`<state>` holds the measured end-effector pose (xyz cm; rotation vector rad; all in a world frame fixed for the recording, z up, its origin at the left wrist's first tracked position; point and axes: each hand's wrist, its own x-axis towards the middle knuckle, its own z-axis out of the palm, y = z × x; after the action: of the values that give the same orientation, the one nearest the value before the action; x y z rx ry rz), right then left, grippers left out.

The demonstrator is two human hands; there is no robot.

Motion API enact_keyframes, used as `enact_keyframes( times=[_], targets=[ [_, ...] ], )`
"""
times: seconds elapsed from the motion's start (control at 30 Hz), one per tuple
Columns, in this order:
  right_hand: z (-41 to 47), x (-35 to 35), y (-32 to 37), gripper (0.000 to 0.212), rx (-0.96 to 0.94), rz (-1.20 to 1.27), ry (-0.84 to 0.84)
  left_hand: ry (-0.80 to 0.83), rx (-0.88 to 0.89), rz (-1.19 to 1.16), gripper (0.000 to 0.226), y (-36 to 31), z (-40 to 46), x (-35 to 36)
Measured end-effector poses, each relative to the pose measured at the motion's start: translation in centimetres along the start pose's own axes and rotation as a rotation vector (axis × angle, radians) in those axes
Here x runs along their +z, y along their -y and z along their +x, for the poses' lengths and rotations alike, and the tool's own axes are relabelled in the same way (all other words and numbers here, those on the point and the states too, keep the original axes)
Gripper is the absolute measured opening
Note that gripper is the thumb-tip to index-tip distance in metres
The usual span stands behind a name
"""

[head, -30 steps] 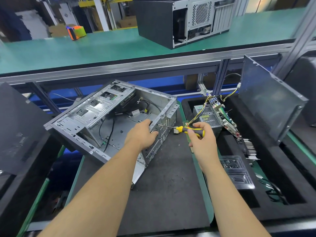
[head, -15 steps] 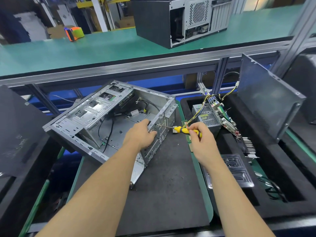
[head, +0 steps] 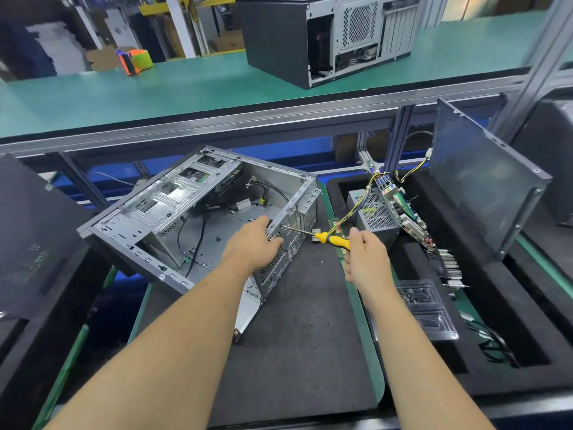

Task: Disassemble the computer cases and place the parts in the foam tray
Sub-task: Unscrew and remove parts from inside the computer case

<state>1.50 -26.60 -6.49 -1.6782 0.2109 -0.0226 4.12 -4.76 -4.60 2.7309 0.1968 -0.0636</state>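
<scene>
While the left hand (head: 259,243) grips the rear edge of the open computer case (head: 198,218) on the tabletop (head: 304,336), the right hand (head: 366,259) holds a yellow screwdriver (head: 328,238), its tip at the case; the foam tray (head: 502,305) lies right, holding removed parts.

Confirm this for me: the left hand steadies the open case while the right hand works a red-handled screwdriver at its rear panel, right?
Not quite. The screwdriver has a yellow handle, not red, as the head view shows. The rest holds: the left hand steadies the open case while the right hand works the tool at its rear panel.
</scene>
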Motion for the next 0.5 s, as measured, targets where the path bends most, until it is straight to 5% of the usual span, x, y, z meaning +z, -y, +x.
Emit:
enact_keyframes(
  times=[0.13,0.3,0.4,0.5],
  targets=[
    [-0.2,-0.5,0.1,0.015,-0.236,-0.163,0.001,-0.002,0.011,0.020,0.021,0.0,0.0,0.0],
    [-0.2,-0.8,0.4,0.014,-0.339,-0.173,0.011,-0.003,0.008,0.019,0.022,-0.1,0.0,-0.1],
    [-0.2,-0.2,0.4,0.008,-0.198,0.041,-0.010,-0.003,0.007,0.015,0.022,0.0,-0.1,-0.1],
    [0.1,0.3,0.4,0.029,0.020,0.146,-0.013,-0.003,0.011,0.011,0.021,0.0,-0.1,-0.1]
  ],
)
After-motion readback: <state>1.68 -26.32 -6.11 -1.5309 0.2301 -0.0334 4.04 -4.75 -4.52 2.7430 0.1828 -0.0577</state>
